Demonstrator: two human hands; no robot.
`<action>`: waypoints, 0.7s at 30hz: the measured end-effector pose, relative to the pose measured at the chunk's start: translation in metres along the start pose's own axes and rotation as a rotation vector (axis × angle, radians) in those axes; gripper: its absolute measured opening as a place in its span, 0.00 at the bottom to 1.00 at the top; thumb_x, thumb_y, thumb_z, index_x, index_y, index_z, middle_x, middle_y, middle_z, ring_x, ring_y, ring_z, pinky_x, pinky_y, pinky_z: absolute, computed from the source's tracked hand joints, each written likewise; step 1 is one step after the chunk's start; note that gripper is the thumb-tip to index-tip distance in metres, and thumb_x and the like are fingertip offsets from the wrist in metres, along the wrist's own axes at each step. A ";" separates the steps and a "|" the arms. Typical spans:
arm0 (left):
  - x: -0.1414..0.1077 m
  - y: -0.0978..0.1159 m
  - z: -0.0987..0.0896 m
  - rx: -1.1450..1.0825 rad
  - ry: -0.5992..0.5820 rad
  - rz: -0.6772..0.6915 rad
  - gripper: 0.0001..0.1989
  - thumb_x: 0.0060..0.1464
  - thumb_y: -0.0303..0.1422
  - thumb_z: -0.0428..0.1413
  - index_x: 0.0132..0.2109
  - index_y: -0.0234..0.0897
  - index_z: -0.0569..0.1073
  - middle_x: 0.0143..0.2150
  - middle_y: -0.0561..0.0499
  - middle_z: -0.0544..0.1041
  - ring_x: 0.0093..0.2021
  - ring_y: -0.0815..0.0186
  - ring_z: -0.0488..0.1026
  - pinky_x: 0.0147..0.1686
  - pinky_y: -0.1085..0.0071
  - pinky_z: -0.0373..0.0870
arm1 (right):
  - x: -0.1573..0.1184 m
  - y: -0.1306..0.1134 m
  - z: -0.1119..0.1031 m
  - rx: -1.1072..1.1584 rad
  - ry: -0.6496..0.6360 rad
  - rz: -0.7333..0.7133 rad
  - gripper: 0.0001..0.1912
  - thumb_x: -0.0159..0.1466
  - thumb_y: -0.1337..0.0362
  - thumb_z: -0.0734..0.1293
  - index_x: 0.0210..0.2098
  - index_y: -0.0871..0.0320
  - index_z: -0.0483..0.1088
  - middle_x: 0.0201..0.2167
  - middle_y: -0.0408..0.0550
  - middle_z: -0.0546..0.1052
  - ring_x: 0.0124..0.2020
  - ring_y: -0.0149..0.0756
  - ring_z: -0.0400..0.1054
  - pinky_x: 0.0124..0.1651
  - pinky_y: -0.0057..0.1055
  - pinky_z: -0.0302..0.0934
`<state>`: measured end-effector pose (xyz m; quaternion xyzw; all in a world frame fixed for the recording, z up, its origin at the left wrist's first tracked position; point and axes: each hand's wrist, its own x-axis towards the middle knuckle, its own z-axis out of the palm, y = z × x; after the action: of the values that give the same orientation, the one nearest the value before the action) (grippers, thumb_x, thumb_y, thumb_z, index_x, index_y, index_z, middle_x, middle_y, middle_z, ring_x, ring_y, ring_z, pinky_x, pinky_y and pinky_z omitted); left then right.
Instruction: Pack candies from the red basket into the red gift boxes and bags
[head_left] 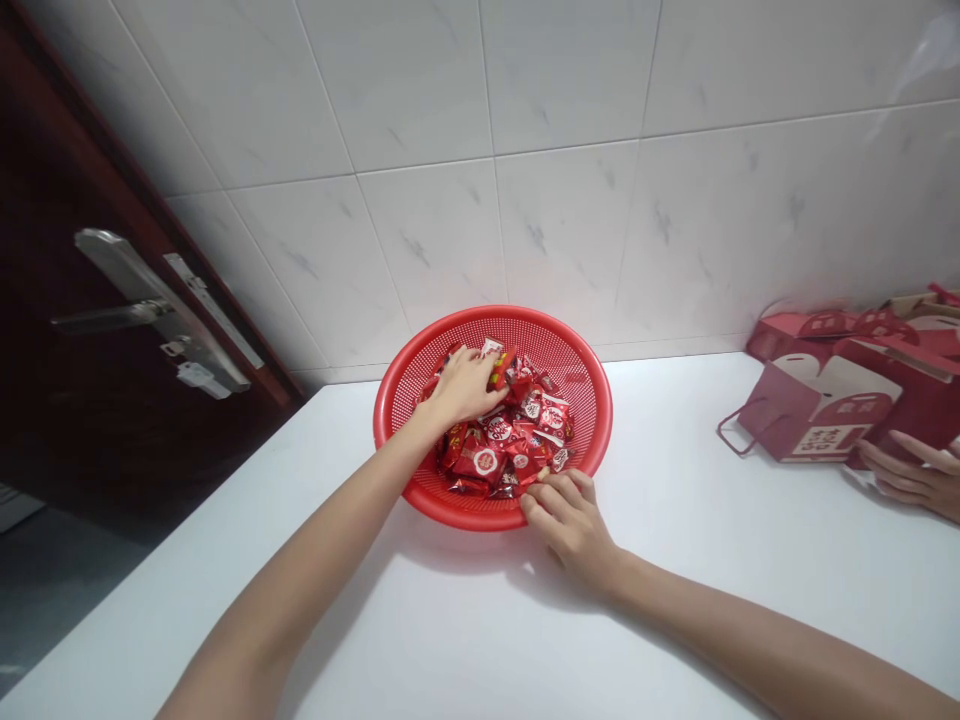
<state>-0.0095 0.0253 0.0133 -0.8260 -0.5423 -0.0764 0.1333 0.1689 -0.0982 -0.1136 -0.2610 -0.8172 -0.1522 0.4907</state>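
A red plastic basket [491, 522] with a perforated wall stands on the white table and holds a pile of wrapped candies [499, 430], mostly red with white print. My left hand [466, 386] reaches into the basket from the left. Its thumb and fingers close on a red and yellow wrapped candy [501, 371] above the pile; part of the fingers is hidden. At the near right side, my right hand [570, 522] has its fingers hooked over the basket's rim and grips it. The right thumb is mostly out of sight.
Several red paper gift boxes [810, 408] with handles stand at the right, some open on top. Another person's hand [915, 478] touches one there. White tiled wall [570, 230] runs behind the table [450, 640]. A dark door with a metal handle [112, 318] and keys is at the left.
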 end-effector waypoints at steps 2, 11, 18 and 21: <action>-0.007 0.008 -0.002 0.051 -0.081 0.037 0.30 0.58 0.47 0.53 0.61 0.31 0.70 0.56 0.36 0.77 0.64 0.45 0.64 0.66 0.50 0.54 | -0.001 0.000 0.000 0.009 0.006 0.004 0.14 0.66 0.76 0.55 0.42 0.60 0.70 0.36 0.50 0.77 0.42 0.39 0.66 0.51 0.40 0.55; -0.051 0.050 -0.006 0.100 -0.313 0.117 0.37 0.60 0.56 0.48 0.57 0.24 0.73 0.54 0.28 0.75 0.59 0.41 0.70 0.66 0.43 0.45 | -0.003 -0.001 -0.001 -0.013 -0.012 -0.010 0.14 0.65 0.77 0.56 0.42 0.60 0.70 0.35 0.49 0.77 0.41 0.39 0.66 0.52 0.40 0.55; -0.090 0.060 -0.019 0.009 -0.429 0.284 0.22 0.69 0.36 0.38 0.50 0.32 0.75 0.48 0.38 0.78 0.46 0.53 0.75 0.53 0.55 0.67 | -0.007 -0.003 0.001 -0.019 -0.023 -0.028 0.11 0.65 0.73 0.59 0.43 0.60 0.71 0.35 0.49 0.76 0.40 0.39 0.66 0.52 0.40 0.53; -0.099 0.052 -0.024 -0.107 -0.475 0.232 0.20 0.68 0.39 0.40 0.52 0.38 0.74 0.49 0.41 0.78 0.44 0.55 0.77 0.46 0.59 0.71 | -0.008 -0.004 0.001 -0.020 -0.027 -0.014 0.12 0.65 0.73 0.60 0.44 0.59 0.71 0.36 0.49 0.77 0.41 0.40 0.66 0.52 0.40 0.53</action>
<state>-0.0007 -0.0880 0.0025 -0.8832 -0.4555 0.1070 -0.0337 0.1687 -0.1027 -0.1212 -0.2620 -0.8240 -0.1603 0.4761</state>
